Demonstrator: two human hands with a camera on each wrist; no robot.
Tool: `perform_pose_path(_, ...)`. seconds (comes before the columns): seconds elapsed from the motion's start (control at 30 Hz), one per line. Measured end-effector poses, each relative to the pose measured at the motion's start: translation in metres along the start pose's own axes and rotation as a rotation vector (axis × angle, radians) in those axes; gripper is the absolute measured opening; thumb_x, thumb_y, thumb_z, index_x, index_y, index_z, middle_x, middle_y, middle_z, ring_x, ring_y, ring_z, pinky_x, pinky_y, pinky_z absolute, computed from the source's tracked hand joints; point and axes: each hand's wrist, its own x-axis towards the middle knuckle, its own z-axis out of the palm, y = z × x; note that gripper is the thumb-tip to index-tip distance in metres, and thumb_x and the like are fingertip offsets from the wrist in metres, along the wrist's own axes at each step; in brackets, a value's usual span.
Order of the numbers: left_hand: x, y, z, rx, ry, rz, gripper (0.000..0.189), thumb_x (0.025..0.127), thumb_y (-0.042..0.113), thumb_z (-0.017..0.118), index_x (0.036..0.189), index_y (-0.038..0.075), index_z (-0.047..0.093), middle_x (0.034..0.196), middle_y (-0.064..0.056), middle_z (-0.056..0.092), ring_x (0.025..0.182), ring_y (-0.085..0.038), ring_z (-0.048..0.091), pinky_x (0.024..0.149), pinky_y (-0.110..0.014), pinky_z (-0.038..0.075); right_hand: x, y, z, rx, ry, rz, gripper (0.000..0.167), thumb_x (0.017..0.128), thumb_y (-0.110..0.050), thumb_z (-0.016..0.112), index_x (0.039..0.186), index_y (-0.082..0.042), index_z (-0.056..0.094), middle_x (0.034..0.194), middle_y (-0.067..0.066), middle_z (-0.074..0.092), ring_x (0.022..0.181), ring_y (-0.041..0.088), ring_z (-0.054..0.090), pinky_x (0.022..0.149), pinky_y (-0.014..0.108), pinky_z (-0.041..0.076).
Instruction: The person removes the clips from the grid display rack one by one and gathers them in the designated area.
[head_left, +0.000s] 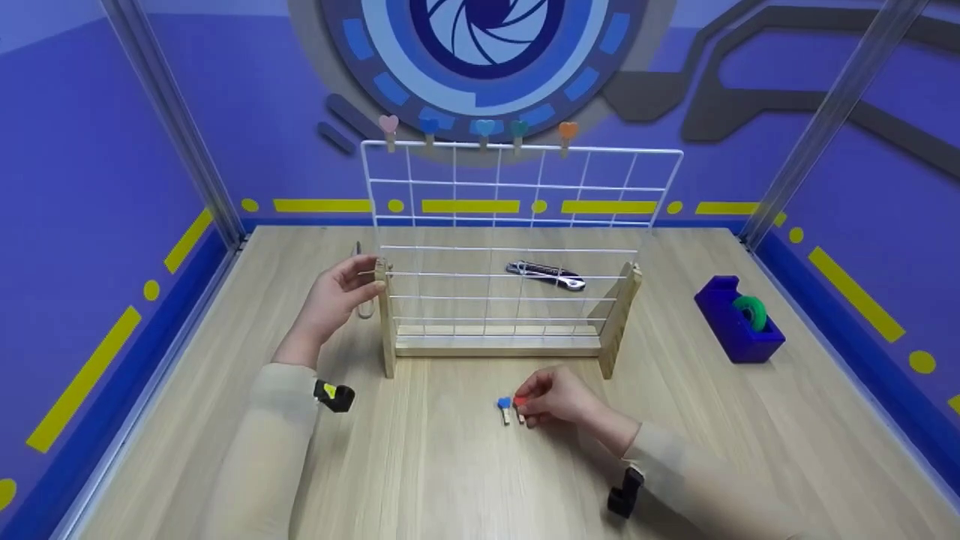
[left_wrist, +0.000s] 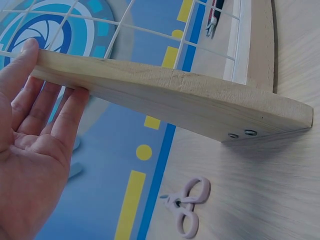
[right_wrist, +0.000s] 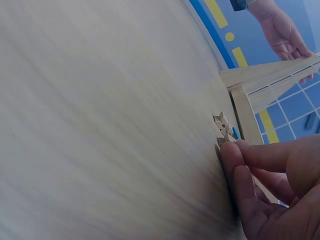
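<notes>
A wire rack (head_left: 499, 351), a white grid on a wooden stand, stands upright on the tabletop (head_left: 435, 480). The left hand (head_left: 336, 295) grips the rack's left side panel (head_left: 386, 330) near its upper end, thumb on one face and fingers on the other. The right hand (head_left: 564, 397) is low in front of the rack, toward its right half, with its fingers closed narrowly in a pinch on a red heart clip (head_left: 520, 405); the clip is at the tabletop, its wooden end pointing away from the rack. Just to the left of it, also in front of the rack, lies a blue heart clip (head_left: 504, 406).

Along the rack's top wire sit five more heart clips, from left to right: a pink clip (head_left: 388, 124), a royal-blue clip (head_left: 429, 126), a light-blue clip (head_left: 485, 128), a green clip (head_left: 519, 128) and an orange clip (head_left: 568, 131). Behind the rack, seen through its grid, lies a dark and silver cutter (head_left: 546, 274). Pale-handled scissors (left_wrist: 186, 207) lie beyond the rack's left side. A blue tape dispenser (head_left: 739, 330) with a green roll (head_left: 750, 313) stands well apart to the rack's right.
</notes>
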Motion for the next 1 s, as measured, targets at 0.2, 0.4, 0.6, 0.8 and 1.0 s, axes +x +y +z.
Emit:
perform_pose_path(0.2, 0.001, 0.0, 0.0, 0.0, 0.0, 0.01, 0.054, 0.097, 0.013, 0.072, 0.147, 0.004, 0.052, 0.146, -0.018, 0.058, 0.135, -0.026, 0.056, 0.098, -0.014, 0.053, 0.001, 0.0, 0.0, -0.018, -0.005, 0.001, 0.016, 0.086, 0.008, 0.075, 0.101, 0.009, 0.071, 0.08, 0.004, 0.072, 0.06, 0.009, 0.068, 0.057, 0.021, 0.06)
perform_pose_path(0.4, 0.002, 0.0, 0.0, -0.001, 0.0, 0.007, 0.054, 0.098, 0.013, 0.071, 0.147, 0.004, 0.052, 0.146, -0.018, 0.058, 0.133, -0.024, 0.056, 0.098, -0.015, 0.054, 0.002, 0.001, -0.002, -0.012, -0.008, 0.015, 0.021, 0.087, 0.004, 0.077, 0.106, 0.008, 0.069, 0.082, 0.006, 0.071, 0.062, 0.009, 0.069, 0.06, 0.023, 0.061)
perform_pose_path(0.6, 0.002, 0.0, 0.0, -0.001, 0.003, 0.008, 0.055, 0.097, 0.014, 0.072, 0.147, 0.004, 0.052, 0.145, -0.018, 0.059, 0.132, -0.023, 0.057, 0.099, -0.015, 0.054, -0.005, -0.007, -0.012, -0.03, 0.005, 0.012, 0.023, 0.088, 0.004, 0.076, 0.11, 0.008, 0.068, 0.087, 0.007, 0.071, 0.07, 0.011, 0.07, 0.066, 0.029, 0.064)
perform_pose_path(0.8, 0.001, -0.001, 0.0, -0.003, 0.007, 0.016, 0.055, 0.097, 0.014, 0.072, 0.147, 0.003, 0.052, 0.144, -0.019, 0.059, 0.128, -0.016, 0.059, 0.099, -0.015, 0.053, -0.015, -0.033, -0.032, -0.074, 0.047, -0.038, 0.026, 0.087, 0.0, 0.075, 0.112, 0.006, 0.07, 0.091, 0.007, 0.07, 0.076, 0.013, 0.072, 0.071, 0.03, 0.063)
perform_pose_path(1.0, 0.0, 0.0, 0.0, -0.017, 0.002, 0.012, 0.054, 0.097, 0.012, 0.071, 0.147, 0.002, 0.052, 0.145, -0.019, 0.058, 0.131, -0.021, 0.058, 0.099, -0.015, 0.054, -0.025, -0.066, -0.054, -0.108, 0.067, -0.126, 0.026, 0.088, -0.006, 0.077, 0.113, -0.002, 0.072, 0.098, 0.007, 0.074, 0.084, 0.013, 0.072, 0.074, 0.024, 0.06)
